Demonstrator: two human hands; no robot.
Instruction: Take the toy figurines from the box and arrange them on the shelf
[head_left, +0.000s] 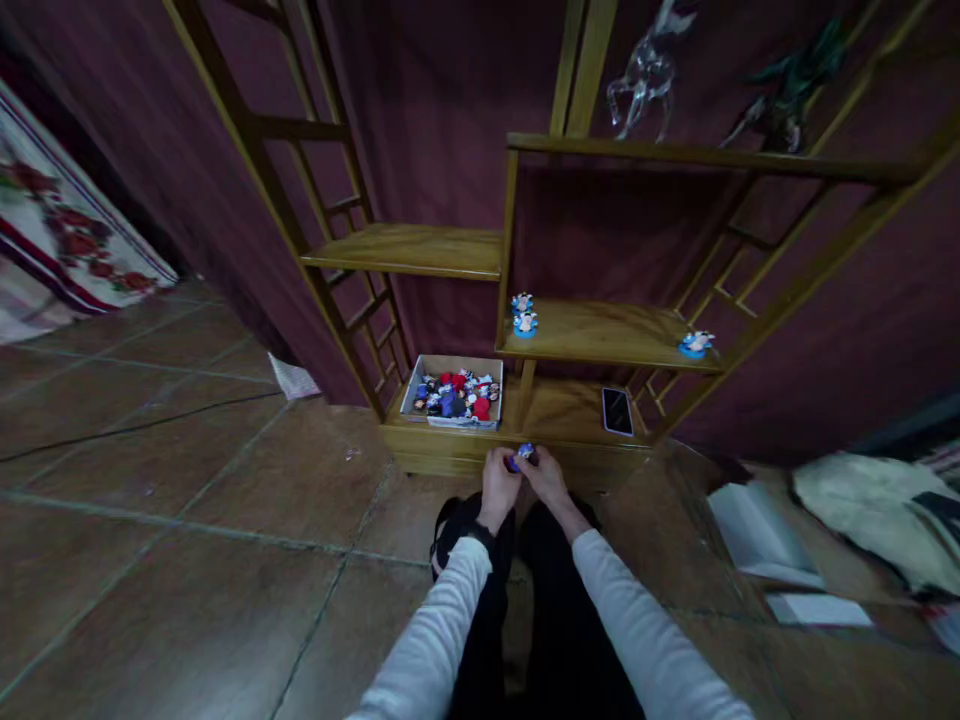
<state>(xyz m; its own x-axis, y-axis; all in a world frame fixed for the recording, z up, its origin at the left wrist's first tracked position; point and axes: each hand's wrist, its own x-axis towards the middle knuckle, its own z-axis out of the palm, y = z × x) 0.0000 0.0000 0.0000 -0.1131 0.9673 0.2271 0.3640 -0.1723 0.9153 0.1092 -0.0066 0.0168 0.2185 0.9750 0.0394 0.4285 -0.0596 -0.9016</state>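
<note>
Between both hands, in front of the low shelf, is a small purple-blue figurine (525, 452). My left hand (500, 480) pinches it from the left, and my right hand (550, 476) closes on its right side. A white cardboard box (465, 424) full of small red, blue and white figurines (454, 390) stands on the bottom shelf, up and left of my hands. On the middle shelf, two light-blue-based figurines (524, 322) stand at the left end, and a similar figurine (697, 343) is at the right end.
A phone or small tablet (617, 411) lies on the bottom shelf at right. Higher up stand a clear glass animal (645, 80) and a dark green sculpture (795, 90). Wooden posts frame the shelves. A cable (150, 425) crosses the floor at left; a pale bag (870, 510) lies at right.
</note>
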